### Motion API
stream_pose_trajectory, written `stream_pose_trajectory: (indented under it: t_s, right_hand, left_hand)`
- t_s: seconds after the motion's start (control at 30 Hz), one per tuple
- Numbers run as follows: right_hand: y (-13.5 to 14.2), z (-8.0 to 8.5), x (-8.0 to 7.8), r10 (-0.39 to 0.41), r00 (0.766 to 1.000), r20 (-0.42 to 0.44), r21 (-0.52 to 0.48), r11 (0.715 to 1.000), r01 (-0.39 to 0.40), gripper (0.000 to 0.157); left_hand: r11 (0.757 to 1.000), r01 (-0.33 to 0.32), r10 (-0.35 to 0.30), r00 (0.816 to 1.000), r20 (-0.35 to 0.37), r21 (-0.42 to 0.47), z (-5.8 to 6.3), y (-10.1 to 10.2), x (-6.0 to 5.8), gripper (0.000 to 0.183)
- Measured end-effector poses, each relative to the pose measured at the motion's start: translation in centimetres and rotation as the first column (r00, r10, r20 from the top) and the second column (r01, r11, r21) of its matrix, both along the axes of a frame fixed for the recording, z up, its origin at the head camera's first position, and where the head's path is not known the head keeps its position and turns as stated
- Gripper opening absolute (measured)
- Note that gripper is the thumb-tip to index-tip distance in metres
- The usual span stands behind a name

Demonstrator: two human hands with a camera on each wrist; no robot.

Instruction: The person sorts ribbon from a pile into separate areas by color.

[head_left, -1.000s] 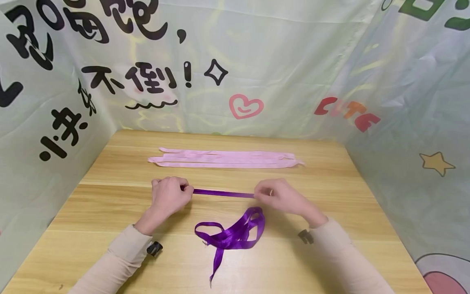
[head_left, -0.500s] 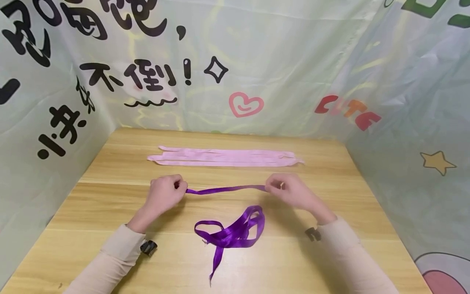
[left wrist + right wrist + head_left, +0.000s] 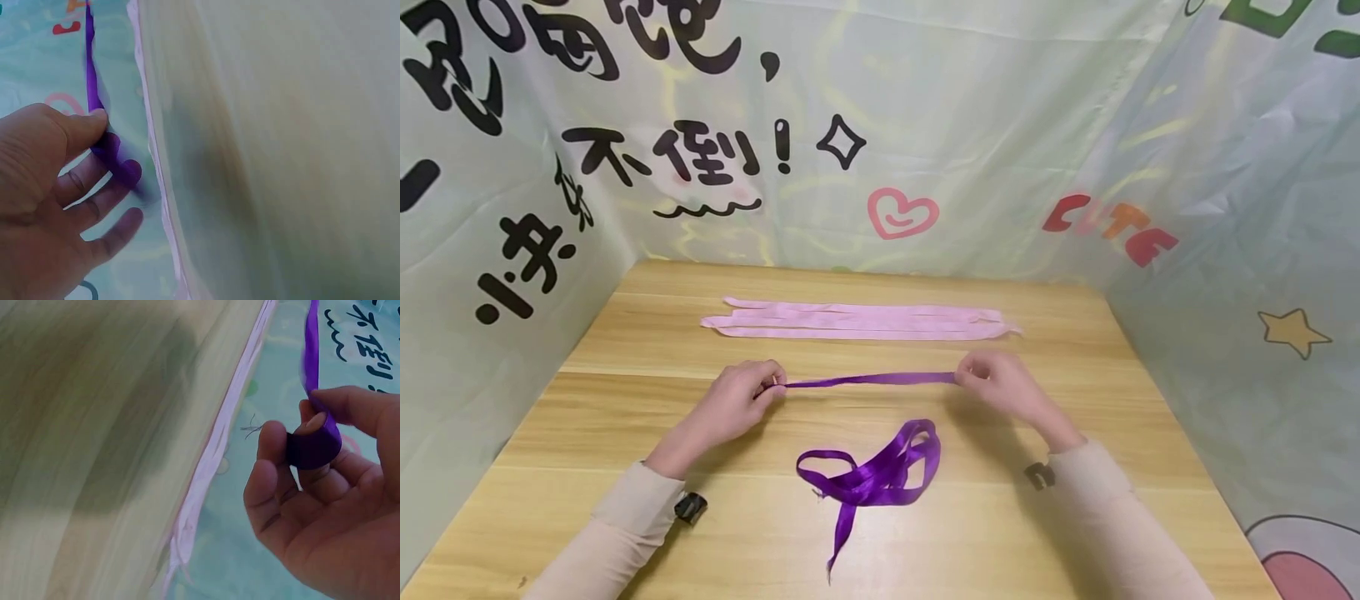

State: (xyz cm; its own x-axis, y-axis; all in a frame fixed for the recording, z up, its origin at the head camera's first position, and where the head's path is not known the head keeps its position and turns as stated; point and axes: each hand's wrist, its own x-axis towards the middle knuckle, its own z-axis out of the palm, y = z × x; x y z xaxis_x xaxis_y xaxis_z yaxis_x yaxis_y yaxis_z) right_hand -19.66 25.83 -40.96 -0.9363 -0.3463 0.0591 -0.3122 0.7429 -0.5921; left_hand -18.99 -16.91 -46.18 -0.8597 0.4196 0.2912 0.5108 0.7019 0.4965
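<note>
A purple ribbon (image 3: 880, 379) stretches nearly straight between my two hands, above the middle of the table. My left hand (image 3: 741, 400) pinches its left end; in the left wrist view, thumb and forefinger grip the ribbon (image 3: 92, 81) and a short tail lies across the other fingertips. At the other end my right hand (image 3: 1003, 387) pinches it. In the right wrist view, the ribbon's end loops round a finger of the right hand (image 3: 331, 481), with frayed threads sticking out. Closer to me, a tangled heap of purple ribbon (image 3: 880, 483) lies on the table.
Several pink ribbons (image 3: 865, 321) lie side by side along the back of the wooden table (image 3: 760, 542). A printed cloth (image 3: 1000, 125) with characters and drawings rises behind the table and at both sides.
My hands have moved apart, the left slightly left, the right further right and away, so more ribbon shows between them. It sagged and twisted half a second ago and is straighter now.
</note>
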Motion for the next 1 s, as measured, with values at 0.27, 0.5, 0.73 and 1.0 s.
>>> stream_pose_trajectory:
  t_s: [0.27,0.5,0.73,1.0]
  right_hand:
    - [0.2,0.0,-0.1,-0.075,0.991,0.114,0.02,0.997,0.073,0.018]
    - [0.1,-0.5,-0.4,-0.082,0.99,0.118,0.054,0.996,0.076,0.018]
    - [0.1,-1.5,-0.7,-0.072,0.988,0.135,0.076,0.995,0.062,0.016]
    - [0.5,-2.8,-1.2,-0.067,0.988,0.14,0.094,0.994,0.054,0.015]
  left_hand:
    - [0.995,-0.039,0.024,0.988,-0.155,-0.096,0.4,-0.8,0.1,0.011]
    - [0.976,-0.12,0.085,0.977,-0.193,-0.181,0.7,-1.3,0.1,0.014]
    - [0.949,-0.139,0.085,0.977,-0.197,-0.282,0.8,-1.3,-0.1,0.016]
    - [0.929,-0.177,0.115,0.973,-0.199,-0.326,0.9,-1.2,0.1,0.019]
